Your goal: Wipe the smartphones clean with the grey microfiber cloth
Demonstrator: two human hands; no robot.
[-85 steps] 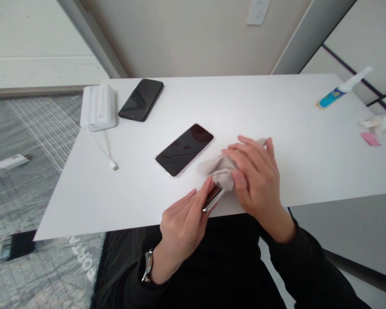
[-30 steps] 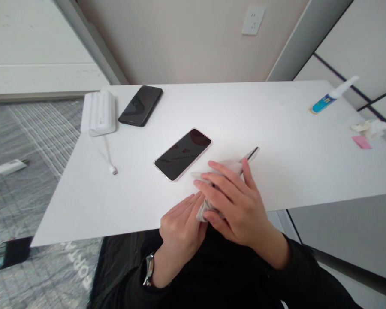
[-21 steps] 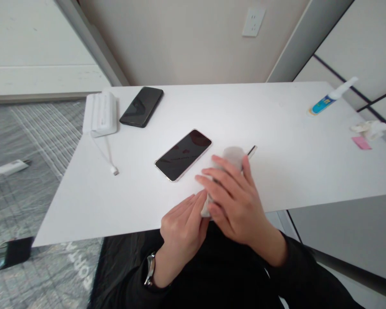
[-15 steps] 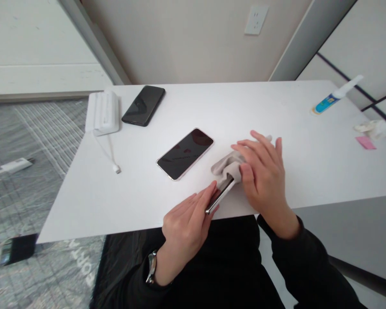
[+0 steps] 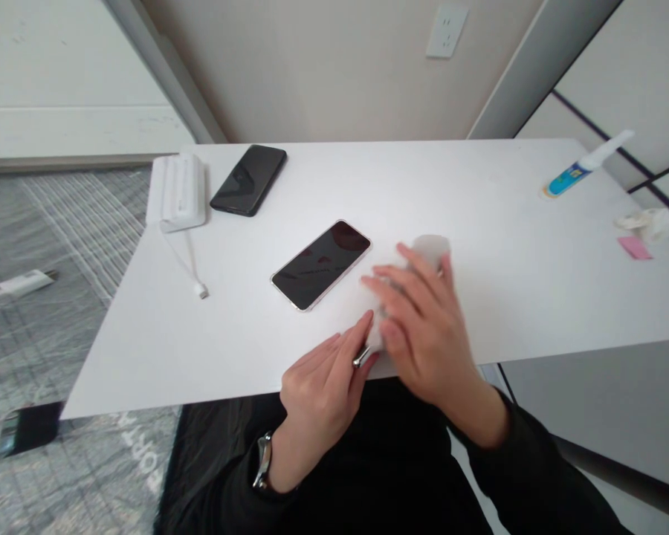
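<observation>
2 hands (image 5: 368,349) closed around phone (image 5: 361,356) and cloth (image 5: 428,249)

Black phone (image 5: 248,180) beside white charger (image 5: 177,192); spray bottle (image 5: 585,164) far right.

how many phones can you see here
3. A black phone lies at the table's far left, a pink-edged phone at centre, and a third phone is held by the left hand, mostly hidden under the right hand and cloth.

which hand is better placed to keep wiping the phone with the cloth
Right. The right hand lies on the cloth over the phone; the left hand only steadies the phone's near end.
</observation>
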